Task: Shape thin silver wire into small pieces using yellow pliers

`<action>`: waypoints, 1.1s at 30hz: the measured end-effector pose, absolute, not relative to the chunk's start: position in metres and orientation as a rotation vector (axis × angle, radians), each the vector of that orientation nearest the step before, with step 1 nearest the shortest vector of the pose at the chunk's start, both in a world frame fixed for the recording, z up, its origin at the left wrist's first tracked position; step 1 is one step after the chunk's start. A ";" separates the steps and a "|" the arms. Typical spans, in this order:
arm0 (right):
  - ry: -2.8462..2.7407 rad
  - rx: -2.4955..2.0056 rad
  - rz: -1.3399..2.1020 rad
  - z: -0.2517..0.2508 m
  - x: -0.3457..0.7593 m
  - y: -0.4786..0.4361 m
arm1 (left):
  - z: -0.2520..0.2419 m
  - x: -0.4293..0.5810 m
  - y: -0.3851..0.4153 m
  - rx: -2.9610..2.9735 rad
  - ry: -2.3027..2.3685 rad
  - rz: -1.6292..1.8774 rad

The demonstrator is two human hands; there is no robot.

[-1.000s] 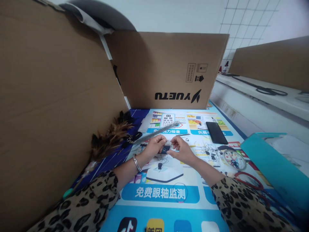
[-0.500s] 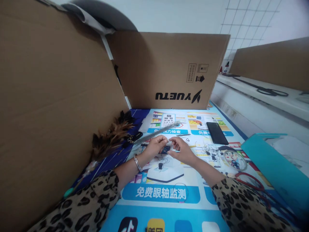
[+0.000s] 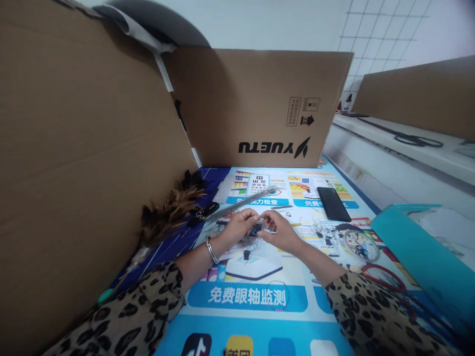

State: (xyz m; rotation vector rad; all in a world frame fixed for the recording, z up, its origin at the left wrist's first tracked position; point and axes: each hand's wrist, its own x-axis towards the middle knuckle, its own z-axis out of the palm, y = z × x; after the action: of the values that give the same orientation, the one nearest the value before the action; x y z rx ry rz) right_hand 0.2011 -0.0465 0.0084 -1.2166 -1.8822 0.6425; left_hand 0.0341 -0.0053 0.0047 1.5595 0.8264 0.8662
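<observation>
Left hand: your left hand pinches with thumb and fingertips at the left side of a small clear piece; a silver bracelet circles that wrist.
Right hand: your right hand, fingers curled, pinches the same piece from the right, close beside your left fingertips.
Clear piece: between your two hands, over the printed table; its details are too small to make out.
Nearer you: a small black bit lies just below your hands.
Past your left hand: a bundle of thin metallic rods lies slantwise.
To your right: a tangle of fine wires, a round clear dish beside it, and a black phone farther off.
Right edge: a teal box stands near a red loop.
Left edge: brown feathers lie by the cardboard.
Far side: a cardboard panel stands upright.
</observation>
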 end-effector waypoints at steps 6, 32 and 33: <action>-1.869 -1.221 0.650 0.008 0.201 -0.046 | 0.005 0.035 -0.005 1.539 0.849 0.859; -1.884 -1.203 0.651 0.012 0.201 -0.048 | -0.001 0.035 -0.002 1.588 0.854 0.857; -1.883 -1.204 0.651 0.012 0.201 -0.047 | -0.001 0.035 -0.003 1.593 0.856 0.859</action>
State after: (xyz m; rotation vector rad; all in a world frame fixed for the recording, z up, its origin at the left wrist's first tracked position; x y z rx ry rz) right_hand 0.2014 -0.0473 0.0117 -1.2040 -1.8830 0.6510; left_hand 0.0351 -0.0027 -0.0013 1.5925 0.8561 0.8591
